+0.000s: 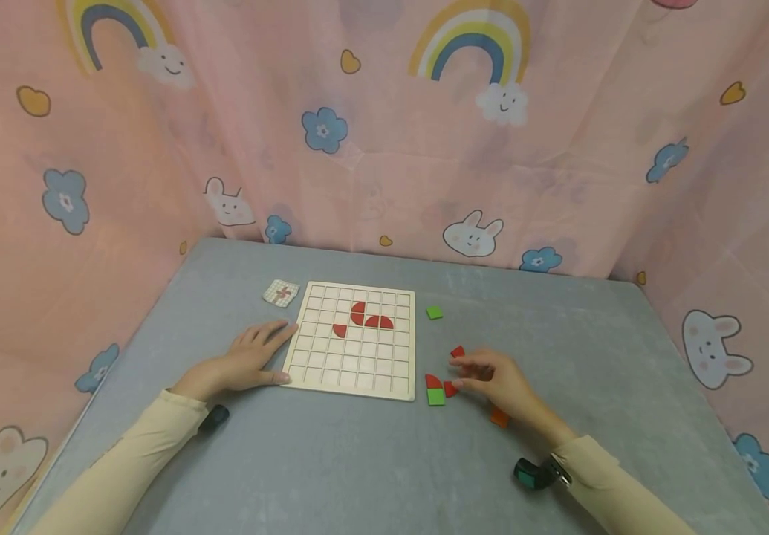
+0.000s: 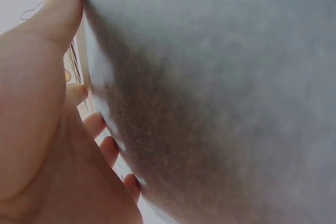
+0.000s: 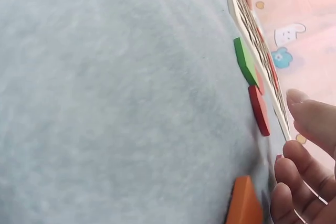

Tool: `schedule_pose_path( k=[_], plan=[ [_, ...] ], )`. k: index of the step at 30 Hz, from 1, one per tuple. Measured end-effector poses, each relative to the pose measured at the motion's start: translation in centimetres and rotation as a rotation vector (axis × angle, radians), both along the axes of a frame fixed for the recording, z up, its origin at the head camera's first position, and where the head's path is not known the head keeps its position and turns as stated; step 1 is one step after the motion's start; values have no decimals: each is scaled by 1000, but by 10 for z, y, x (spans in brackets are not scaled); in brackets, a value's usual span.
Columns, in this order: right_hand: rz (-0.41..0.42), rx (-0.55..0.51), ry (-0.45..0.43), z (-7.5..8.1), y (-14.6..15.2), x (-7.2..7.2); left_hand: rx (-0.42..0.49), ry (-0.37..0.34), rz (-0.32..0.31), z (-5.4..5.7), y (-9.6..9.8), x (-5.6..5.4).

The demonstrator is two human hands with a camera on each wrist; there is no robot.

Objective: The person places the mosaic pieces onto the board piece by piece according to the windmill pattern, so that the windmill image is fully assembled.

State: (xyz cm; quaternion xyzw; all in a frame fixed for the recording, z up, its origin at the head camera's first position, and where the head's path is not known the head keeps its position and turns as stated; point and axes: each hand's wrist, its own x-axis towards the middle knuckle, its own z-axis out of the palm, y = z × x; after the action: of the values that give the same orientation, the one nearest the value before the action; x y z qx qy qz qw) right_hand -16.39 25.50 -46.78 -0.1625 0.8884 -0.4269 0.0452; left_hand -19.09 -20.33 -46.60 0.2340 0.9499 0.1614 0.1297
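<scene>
A square wooden grid board (image 1: 351, 377) lies on the table, bearing several red quarter-circle pieces (image 1: 358, 317). My left hand (image 1: 247, 360) rests at its left side, thumb and index finger touching the edge; the left wrist view shows the palm (image 2: 31, 103). To the right of the board, my right hand (image 1: 498, 379) hovers over loose pieces, thumb and index finger apart with nothing visible between them. Near its fingertips are a red piece (image 1: 458, 351) and another red piece (image 1: 450, 388). Beside these, a red quarter-circle (image 1: 433, 381) touches a green square (image 1: 435, 397).
An orange piece (image 3: 244, 203) lies below the right hand, partly covered by it in the head view. Another green square (image 1: 434, 313) sits right of the board. A small patterned card (image 1: 281, 293) lies at the board's upper left. Pink printed curtains (image 1: 384, 171) surround the grey table (image 1: 331, 468).
</scene>
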Motion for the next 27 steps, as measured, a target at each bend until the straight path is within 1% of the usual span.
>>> schedule_pose_path(
  k=[4, 8, 16, 23, 27],
  plan=[
    [46, 25, -9, -1, 2, 2, 0, 8, 0, 0, 0, 0],
    [67, 49, -14, -3, 1, 3, 4, 6, 1, 1, 0, 0],
    [57, 108, 12, -8, 0, 3, 26, -2, -13, 2, 0, 0],
    [52, 108, 35, -10, -2, 2, 2, -21, -4, 6, 1, 1],
    [46, 112, 33, -10, -3, 2, 19, -11, -14, 5, 1, 1]
  ],
)
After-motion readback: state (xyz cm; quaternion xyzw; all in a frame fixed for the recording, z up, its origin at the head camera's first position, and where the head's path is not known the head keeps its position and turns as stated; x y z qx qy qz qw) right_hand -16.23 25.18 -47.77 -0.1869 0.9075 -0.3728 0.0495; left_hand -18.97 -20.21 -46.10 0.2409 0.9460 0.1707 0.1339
